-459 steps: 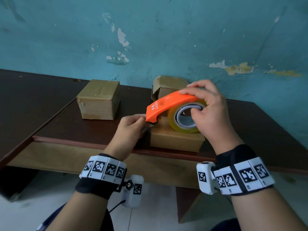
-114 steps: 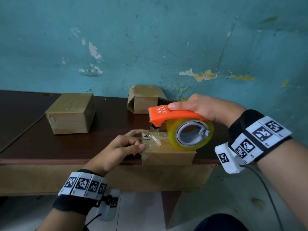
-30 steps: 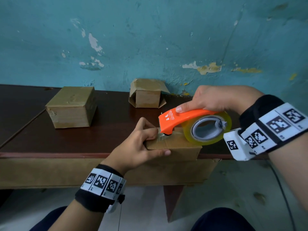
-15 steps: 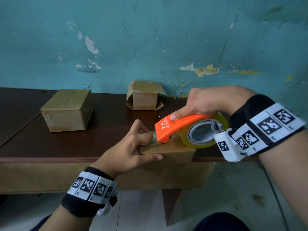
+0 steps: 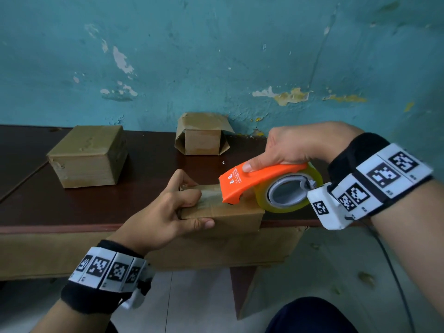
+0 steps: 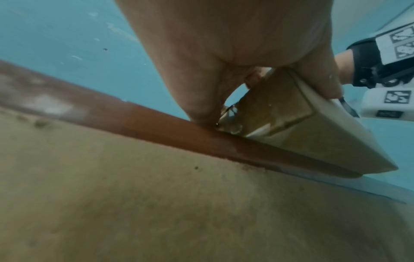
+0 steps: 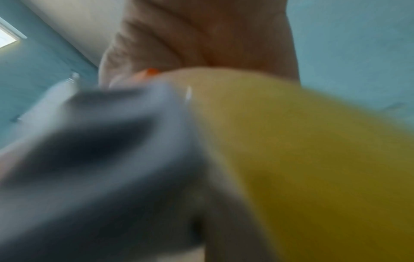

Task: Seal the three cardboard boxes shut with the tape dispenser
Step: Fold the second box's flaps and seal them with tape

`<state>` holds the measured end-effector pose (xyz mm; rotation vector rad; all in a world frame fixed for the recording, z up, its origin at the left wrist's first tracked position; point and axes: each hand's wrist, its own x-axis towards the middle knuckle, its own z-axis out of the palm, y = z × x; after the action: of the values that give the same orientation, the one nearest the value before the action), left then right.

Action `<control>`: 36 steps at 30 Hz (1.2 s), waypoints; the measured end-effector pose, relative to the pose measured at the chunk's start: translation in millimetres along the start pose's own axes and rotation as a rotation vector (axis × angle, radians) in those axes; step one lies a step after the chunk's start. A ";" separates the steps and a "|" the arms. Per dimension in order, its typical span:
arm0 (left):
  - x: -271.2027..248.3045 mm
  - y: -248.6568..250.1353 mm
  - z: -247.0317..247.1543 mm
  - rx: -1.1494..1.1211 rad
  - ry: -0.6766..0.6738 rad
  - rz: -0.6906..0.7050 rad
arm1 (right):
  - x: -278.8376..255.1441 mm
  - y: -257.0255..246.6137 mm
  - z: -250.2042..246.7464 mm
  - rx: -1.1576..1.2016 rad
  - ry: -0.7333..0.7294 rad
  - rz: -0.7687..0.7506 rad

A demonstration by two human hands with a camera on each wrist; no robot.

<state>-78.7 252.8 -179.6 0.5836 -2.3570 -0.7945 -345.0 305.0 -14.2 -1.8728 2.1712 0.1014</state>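
We tape the small brown cardboard box [image 5: 223, 212].
Our left hand [image 5: 163, 215] clamps its end at the dark wooden worktop [image 5: 96, 203] edge; our right hand [image 5: 295, 145] grips the orange tape dispenser [image 5: 254, 180] on top.

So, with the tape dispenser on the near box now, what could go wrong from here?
1. The near box sits at the table's front edge; a hard pull toward the person might drag it off, though the left hand grips it.
2. The left hand's fingers lie on the box top close to the tape dispenser nose, so the cutter could catch them.
3. The back box has its flaps open and needs sealing too.
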 end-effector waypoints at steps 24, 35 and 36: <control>-3.2 -2.7 -3.7 -0.089 0.049 0.013 | 6.9 66.6 25.7 0.186 -0.102 0.026; -1.3 -9.3 -8.0 -0.051 0.044 0.010 | 16.7 78.7 26.0 0.164 -0.113 0.026; -1.4 -10.2 -8.9 -0.052 0.044 0.004 | 15.9 81.4 24.6 0.160 -0.116 0.033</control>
<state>-69.8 242.6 -180.9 0.5690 -2.2898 -0.8300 -422.9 308.5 -51.8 -1.7009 2.0688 0.0400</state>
